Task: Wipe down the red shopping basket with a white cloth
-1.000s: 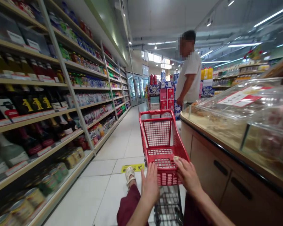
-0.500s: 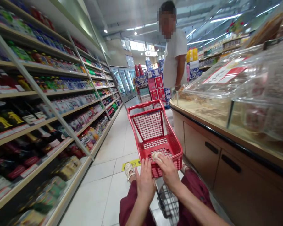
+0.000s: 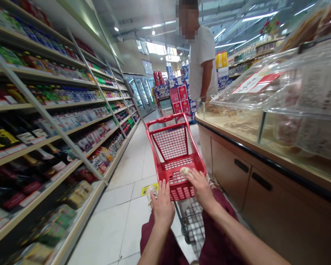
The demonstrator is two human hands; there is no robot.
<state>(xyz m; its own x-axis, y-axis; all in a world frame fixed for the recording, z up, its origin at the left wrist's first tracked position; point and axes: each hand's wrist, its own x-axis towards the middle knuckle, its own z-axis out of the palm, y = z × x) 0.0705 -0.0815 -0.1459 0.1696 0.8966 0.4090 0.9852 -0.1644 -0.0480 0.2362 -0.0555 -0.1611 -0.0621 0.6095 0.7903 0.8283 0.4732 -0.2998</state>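
A red plastic shopping cart [image 3: 169, 165] with a grid basket stands in front of me. My left hand [image 3: 163, 206] lies at the near left corner of its rim, fingers stretched out and close together, with nothing visible in it. At the near right of the rim is my right hand [image 3: 200, 187]. Its fingers are bent around a small pale, crumpled-looking thing [image 3: 184, 171], too blurred to name, held over the basket. Nothing else shows inside the basket. Below it, the cart's dark wheeled frame [image 3: 184, 226] runs between my legs.
Shelves [image 3: 71, 129] of bottles and cans line the left side. A wooden counter [image 3: 237, 154] with plastic-covered goods runs along the right. Another person in a white shirt [image 3: 202, 55] stands beside stacked boxes [image 3: 180, 101]. A yellow floor sticker [image 3: 145, 189] marks the tiles.
My hands have moved apart, the right one shifting forward and to the right with the pale thing. The cart sits slightly higher and further left in view. The other person's head has turned.
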